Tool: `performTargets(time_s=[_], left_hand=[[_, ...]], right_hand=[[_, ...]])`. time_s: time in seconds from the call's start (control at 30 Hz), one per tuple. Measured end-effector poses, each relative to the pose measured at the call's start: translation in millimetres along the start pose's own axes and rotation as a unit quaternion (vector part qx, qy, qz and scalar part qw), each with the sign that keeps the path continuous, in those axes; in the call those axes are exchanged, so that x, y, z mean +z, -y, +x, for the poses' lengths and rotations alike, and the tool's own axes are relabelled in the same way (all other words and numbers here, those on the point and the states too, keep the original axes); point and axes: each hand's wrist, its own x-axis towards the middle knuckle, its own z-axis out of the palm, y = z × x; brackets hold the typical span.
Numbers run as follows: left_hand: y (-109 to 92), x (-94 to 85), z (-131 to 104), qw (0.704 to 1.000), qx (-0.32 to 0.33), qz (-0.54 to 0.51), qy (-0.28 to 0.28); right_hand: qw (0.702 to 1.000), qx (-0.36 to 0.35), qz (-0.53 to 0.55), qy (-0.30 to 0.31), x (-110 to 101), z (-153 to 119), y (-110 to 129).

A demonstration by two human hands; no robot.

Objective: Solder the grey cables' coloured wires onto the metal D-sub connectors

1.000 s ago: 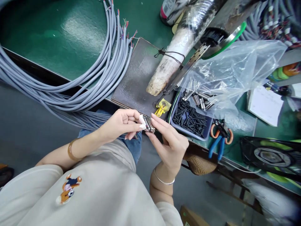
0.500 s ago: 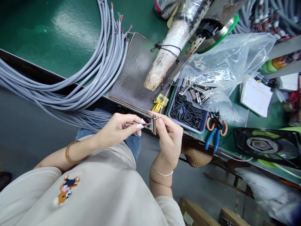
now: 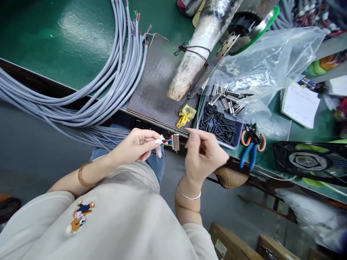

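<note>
My left hand (image 3: pixel 141 145) is closed on a cable end, pinching it near the coloured wires (image 3: pixel 167 142). Those wires run into the back of a metal multi-pin connector (image 3: pixel 176 142), held upright in the air just off the bench edge. To the right of the connector, my right hand (image 3: pixel 204 153) is apart from it, with thumb and index finger loosely extended and the other fingers curled. Motion slightly blurs its fingertips. A thin pale strand (image 3: pixel 198 117) passes down behind the index finger; whether the hand touches it, I cannot tell.
A bundle of grey cables (image 3: pixel 114 72) lies at left beside a dark board (image 3: pixel 151 83). A yellow tool (image 3: pixel 185 117), a bin (image 3: pixel 238 135) of black pieces and metal connectors, pliers (image 3: pixel 252 144) and a plastic bag (image 3: pixel 271 65) are at right. A wrapped white column (image 3: pixel 189 68) juts overhead.
My right hand has let go of the connector and moved right. The connector has turned to show more of its face, still on the wires held by my left hand.
</note>
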Motion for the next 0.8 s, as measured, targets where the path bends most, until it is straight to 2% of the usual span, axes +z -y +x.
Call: performTargets(time_s=[0.13, 0.3, 0.43, 0.53, 0.57, 0.63, 0.7, 0.8], left_hand=[[0.9, -4.6, 1.3, 1.0, -0.01, -0.027, 0.005], [2.0, -6.2, 1.7, 0.999, -0.018, -0.047, -0.005], [1.7, -7.0, 0.8, 0.998, -0.019, -0.052, -0.003], [3.2, -8.8, 0.8, 0.998, -0.02, -0.053, -0.005], [3.9, -9.4, 0.8, 0.998, -0.022, -0.053, -0.006], [5.1, -10.4, 0.7, 0.998, -0.023, -0.054, -0.008], [5.4, -10.8, 0.2, 0.998, -0.023, -0.057, -0.008], [4.5, -10.6, -0.7, 0.998, -0.018, -0.054, -0.01]], right_hand=[[0.991, -0.042, 0.007, -0.129, -5.8, 0.9, -3.0], [0.982, -0.112, 0.021, -0.148, -8.6, 1.3, -9.5], [0.939, -0.219, 0.031, -0.262, -8.0, -0.3, -11.5], [0.921, -0.218, 0.051, -0.318, -9.7, 1.0, -7.4], [0.929, -0.205, 0.042, -0.304, -11.2, 1.4, -5.0], [0.962, -0.159, 0.01, -0.221, -15.4, 1.7, 0.4], [0.992, -0.088, -0.015, -0.09, -19.0, 1.8, 5.6], [0.996, -0.004, 0.002, 0.094, -19.5, 2.6, 9.7]])
